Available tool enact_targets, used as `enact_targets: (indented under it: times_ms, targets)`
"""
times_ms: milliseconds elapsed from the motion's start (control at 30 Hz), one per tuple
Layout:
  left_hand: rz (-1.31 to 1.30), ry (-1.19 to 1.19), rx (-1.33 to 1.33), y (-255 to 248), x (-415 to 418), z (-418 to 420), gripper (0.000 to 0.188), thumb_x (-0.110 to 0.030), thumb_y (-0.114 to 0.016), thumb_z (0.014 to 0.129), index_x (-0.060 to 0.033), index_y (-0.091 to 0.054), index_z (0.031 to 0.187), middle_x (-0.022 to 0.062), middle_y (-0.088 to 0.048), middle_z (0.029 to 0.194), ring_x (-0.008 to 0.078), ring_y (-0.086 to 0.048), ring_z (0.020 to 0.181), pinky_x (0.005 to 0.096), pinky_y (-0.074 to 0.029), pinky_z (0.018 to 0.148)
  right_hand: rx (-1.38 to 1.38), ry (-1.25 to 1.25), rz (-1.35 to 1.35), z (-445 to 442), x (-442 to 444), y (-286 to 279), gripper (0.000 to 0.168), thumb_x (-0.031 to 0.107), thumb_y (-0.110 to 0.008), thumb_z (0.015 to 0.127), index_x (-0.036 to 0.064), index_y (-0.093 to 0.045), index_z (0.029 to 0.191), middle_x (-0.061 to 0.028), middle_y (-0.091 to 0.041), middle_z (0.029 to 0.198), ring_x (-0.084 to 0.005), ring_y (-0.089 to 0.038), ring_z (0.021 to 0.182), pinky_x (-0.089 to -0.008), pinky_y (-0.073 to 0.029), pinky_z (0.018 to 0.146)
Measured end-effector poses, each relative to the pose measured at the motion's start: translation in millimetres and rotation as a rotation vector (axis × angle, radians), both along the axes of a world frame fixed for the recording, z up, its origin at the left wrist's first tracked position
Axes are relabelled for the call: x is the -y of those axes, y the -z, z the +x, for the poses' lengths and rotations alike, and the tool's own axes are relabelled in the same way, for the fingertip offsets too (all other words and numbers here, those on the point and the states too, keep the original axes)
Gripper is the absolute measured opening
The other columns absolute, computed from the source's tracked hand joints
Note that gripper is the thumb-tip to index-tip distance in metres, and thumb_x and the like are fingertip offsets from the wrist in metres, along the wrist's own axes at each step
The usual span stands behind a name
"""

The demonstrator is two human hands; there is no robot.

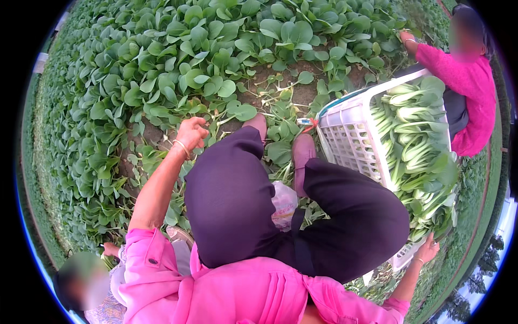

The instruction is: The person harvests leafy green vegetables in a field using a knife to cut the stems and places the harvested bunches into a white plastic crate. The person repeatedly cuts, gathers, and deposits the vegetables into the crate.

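My left hand (pixel 192 133), a band on its wrist, hovers beside my left knee above the leafy bed. Its fingers are loosely bent and apart, with nothing visible in them. Just ahead of it lie cut stems and loose leaves (pixel 238 113) on the soil. On my right stands a white plastic crate (pixel 344 133), heaped with pak choi (pixel 412 137), the pale stalks lined up in rows. My right hand (pixel 427 249) is at the crate's near end, against the lowest greens; whether it grips a bunch or the rim is not clear.
Dense growing pak choi (pixel 194 52) spreads ahead and left. A clear plastic bag (pixel 284 204) lies between my legs, close to my shoes (pixel 303 156). A person in a pink top (pixel 477 93) reaches into plants beyond the crate. Another person (pixel 101 299) is close behind my left arm.
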State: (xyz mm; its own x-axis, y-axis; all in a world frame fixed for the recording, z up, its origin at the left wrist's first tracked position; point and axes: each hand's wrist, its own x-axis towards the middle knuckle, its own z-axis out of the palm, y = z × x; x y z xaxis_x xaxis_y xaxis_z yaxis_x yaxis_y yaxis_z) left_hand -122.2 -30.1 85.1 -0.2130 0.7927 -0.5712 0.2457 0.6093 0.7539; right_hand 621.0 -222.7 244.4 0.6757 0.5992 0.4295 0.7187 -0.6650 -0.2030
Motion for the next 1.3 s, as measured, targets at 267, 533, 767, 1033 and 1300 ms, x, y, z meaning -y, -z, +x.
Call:
enact_targets:
  times_ms: [267,533,767,1033,1300]
  targets:
    - [0.293,0.752,-0.743,-46,-122,49,0.043,-0.004,-0.057,0.068,0.001,-0.052,0.111,0.0127,-0.06,0.072,0.0257,-0.058,0.066,0.035,-0.047,0.062,-1.435,-0.604,0.084,-275,-253,-83,0.034,0.039,-0.05,0.091,0.006,-0.047,0.08,-0.0032,-0.049,0.06,-0.0052,-0.038,0.037,-0.018,-0.024,0.028]
    - [0.811,1.459,-0.952,-16,-242,145,0.025,-0.013,-0.057,0.073,-0.0062,-0.053,0.096,0.0142,-0.061,0.091,0.0299,-0.063,0.079,0.0403,-0.049,0.065,-1.879,-0.392,0.577,-489,-426,42,0.028,0.033,-0.047,0.089,0.005,-0.04,0.09,-0.0107,-0.052,0.066,-0.0166,-0.046,0.044,-0.0319,-0.036,0.039]
    - [0.657,1.446,-1.069,30,-302,159,0.047,-0.007,-0.061,0.071,-0.0078,-0.047,0.115,0.0092,-0.05,0.118,0.0266,-0.063,0.083,0.0388,-0.051,0.066,-1.493,-0.378,0.218,-465,-385,203,0.028,0.03,-0.048,0.09,0.006,-0.042,0.077,-0.0053,-0.048,0.058,-0.0107,-0.041,0.038,-0.0254,-0.032,0.032]
    - [0.676,1.252,-0.997,89,-270,59,0.059,0.001,-0.057,0.064,-0.0027,-0.042,0.121,0.0146,-0.051,0.113,0.0299,-0.058,0.085,0.0367,-0.047,0.074,-1.178,-0.587,-0.062,-465,-408,296,0.025,0.025,-0.051,0.089,0.006,-0.043,0.076,-0.0045,-0.049,0.057,-0.0099,-0.041,0.039,-0.0258,-0.031,0.033]
    - [0.542,1.093,-0.81,97,-270,43,0.047,-0.001,-0.049,0.075,-0.0067,-0.044,0.121,0.012,-0.051,0.115,0.033,-0.055,0.092,0.0414,-0.045,0.079,-1.579,-0.183,-0.13,-484,-405,256,0.027,0.026,-0.051,0.088,0.003,-0.045,0.075,-0.0053,-0.048,0.055,-0.0126,-0.041,0.037,-0.0283,-0.028,0.031]
